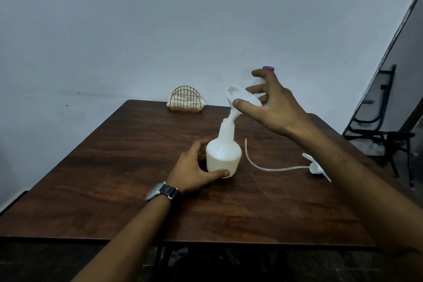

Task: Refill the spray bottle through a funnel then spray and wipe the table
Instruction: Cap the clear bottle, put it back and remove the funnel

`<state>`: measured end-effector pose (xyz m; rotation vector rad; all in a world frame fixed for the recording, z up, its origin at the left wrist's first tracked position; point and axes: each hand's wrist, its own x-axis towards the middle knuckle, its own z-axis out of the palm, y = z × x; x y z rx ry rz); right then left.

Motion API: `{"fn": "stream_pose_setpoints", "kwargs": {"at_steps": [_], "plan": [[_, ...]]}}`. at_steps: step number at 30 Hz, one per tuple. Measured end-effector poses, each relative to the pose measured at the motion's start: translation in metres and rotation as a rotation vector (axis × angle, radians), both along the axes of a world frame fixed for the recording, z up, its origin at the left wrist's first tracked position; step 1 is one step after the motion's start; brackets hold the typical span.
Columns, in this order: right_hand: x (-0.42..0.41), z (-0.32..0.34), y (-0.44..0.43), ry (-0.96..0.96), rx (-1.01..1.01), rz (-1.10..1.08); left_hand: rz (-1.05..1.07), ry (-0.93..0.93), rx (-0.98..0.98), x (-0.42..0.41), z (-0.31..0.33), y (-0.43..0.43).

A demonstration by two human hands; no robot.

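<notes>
A white spray bottle (223, 155) stands upright without its head near the middle of the brown wooden table (114, 167). My left hand (194, 167) grips its base from the left. A white funnel (240, 101) is tilted, its spout at the bottle's open neck, and my right hand (272, 105) pinches its cone between thumb and fingers. The spray head (317, 166) with its long clear tube lies on the table to the right of the bottle. A purple cap (268, 68) shows just behind my right fingers; what it belongs to is hidden.
A gold wire napkin holder (186, 98) with white napkins stands at the table's far edge against the pale wall. A black metal chair (384, 135) is beyond the table's right side.
</notes>
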<state>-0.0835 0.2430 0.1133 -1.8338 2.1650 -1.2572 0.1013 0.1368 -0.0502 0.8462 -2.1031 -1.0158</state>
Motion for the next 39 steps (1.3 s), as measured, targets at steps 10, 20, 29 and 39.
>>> {"fn": "stream_pose_setpoints", "kwargs": {"at_steps": [10, 20, 29, 39], "plan": [[-0.001, -0.003, 0.001, -0.087, -0.068, -0.009, -0.015, -0.013, 0.017, 0.0, 0.001, -0.001], [-0.002, -0.003, 0.003, -0.039, -0.047, -0.009, -0.001, 0.0, 0.011, 0.001, -0.001, -0.001], [-0.007, -0.008, 0.005, -0.043, -0.004, -0.017, 0.003, -0.011, 0.008, 0.0, -0.001, 0.0], [-0.01, -0.01, 0.007, -0.07, -0.038, -0.002, 0.002, -0.016, 0.01, 0.001, 0.0, 0.002]]}}
